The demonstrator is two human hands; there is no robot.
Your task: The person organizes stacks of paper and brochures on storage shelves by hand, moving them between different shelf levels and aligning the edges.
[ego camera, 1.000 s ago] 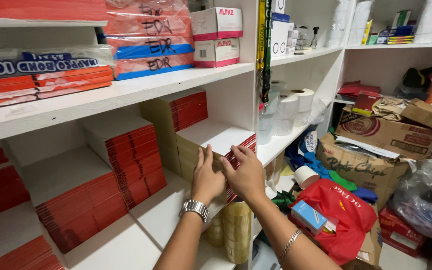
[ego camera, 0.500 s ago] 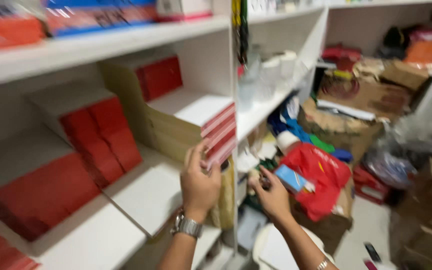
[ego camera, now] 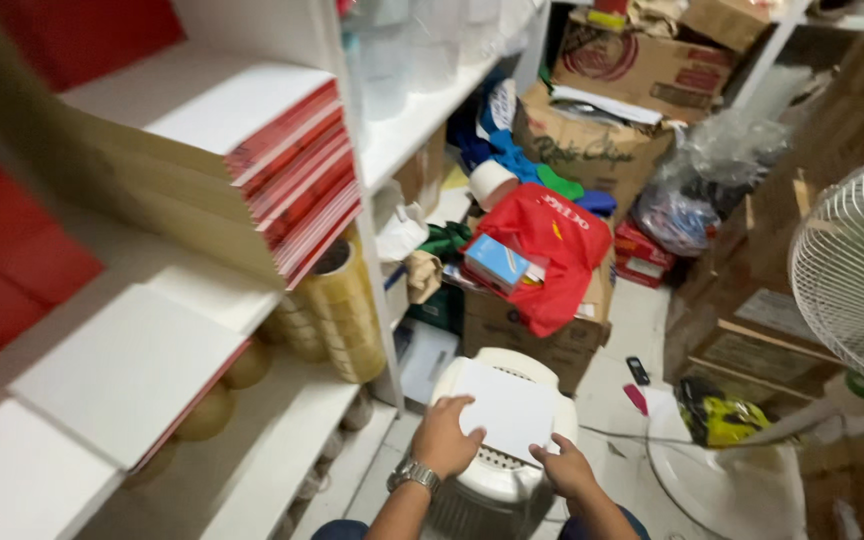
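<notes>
We see a cramped stockroom of a stationery shop. White shelving (ego camera: 282,440) carries stacks of red-edged paper pads (ego camera: 292,180) and rolls of clear packing tape (ego camera: 337,310). Printed cardboard cartons (ego camera: 592,150), a red bag (ego camera: 552,250) and a plastic sack (ego camera: 702,190) crowd the tiled floor (ego camera: 642,320) beside a standing fan (ego camera: 852,270).

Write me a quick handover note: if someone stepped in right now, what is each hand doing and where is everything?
Left hand: grips the left edge of the flat white rectangular pack.
Right hand: holds its near right corner.
The pack lies on top of the white slotted plastic stool, on the floor beside the white shelving.
Done: pack is off the shelves.
Left: similar red-edged white packs remain stacked on the shelf.
</notes>
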